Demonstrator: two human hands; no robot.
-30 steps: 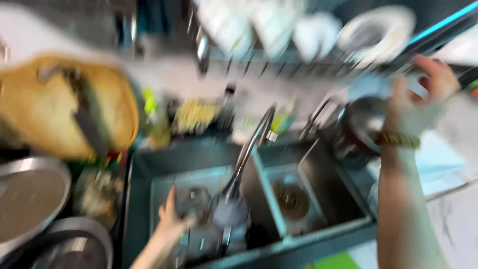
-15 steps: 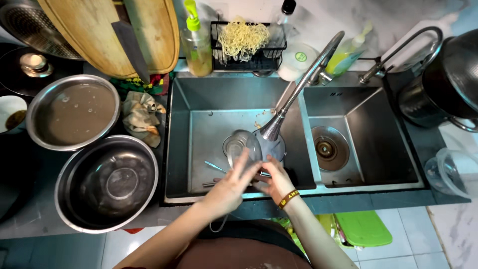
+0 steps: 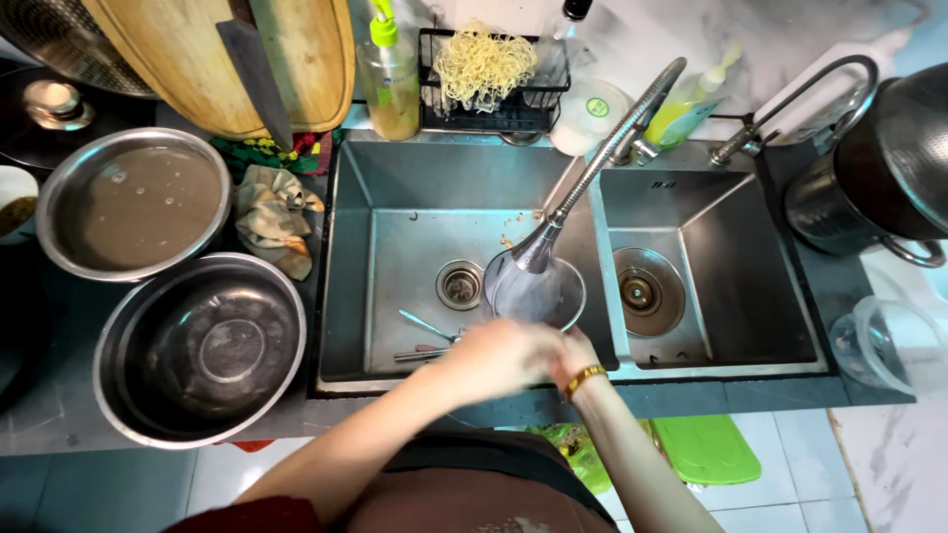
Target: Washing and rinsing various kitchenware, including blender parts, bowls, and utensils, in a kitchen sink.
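Both my hands meet at the near edge of the left sink basin [image 3: 395, 197]. My left hand [image 3: 499, 357] is blurred and lies over the fingers of my right hand [image 3: 573, 357], which wears a gold bracelet. Just beyond them a clear round dish [image 3: 535, 293] sits under the pull-down faucet spray head [image 3: 540, 247]. My left hand appears closed on the dish's near rim. The right hand's fingers are hidden. A spoon and thin utensils [image 3: 427, 336] lie on the basin floor beside the drain [image 3: 459, 284].
Left of the sink sit a metal bowl of murky water [image 3: 133, 202], an empty metal bowl [image 3: 202, 350] and a crumpled cloth [image 3: 276, 219]. A wooden board with a cleaver [image 3: 252, 69], a soap bottle [image 3: 388, 74] and a wire basket [image 3: 491, 69] line the back. A dark pot [image 3: 879, 168] stands right.
A second ago my right hand was raised toward the rack at the upper right. It has come down to join the left hand at the clear dish under the faucet.
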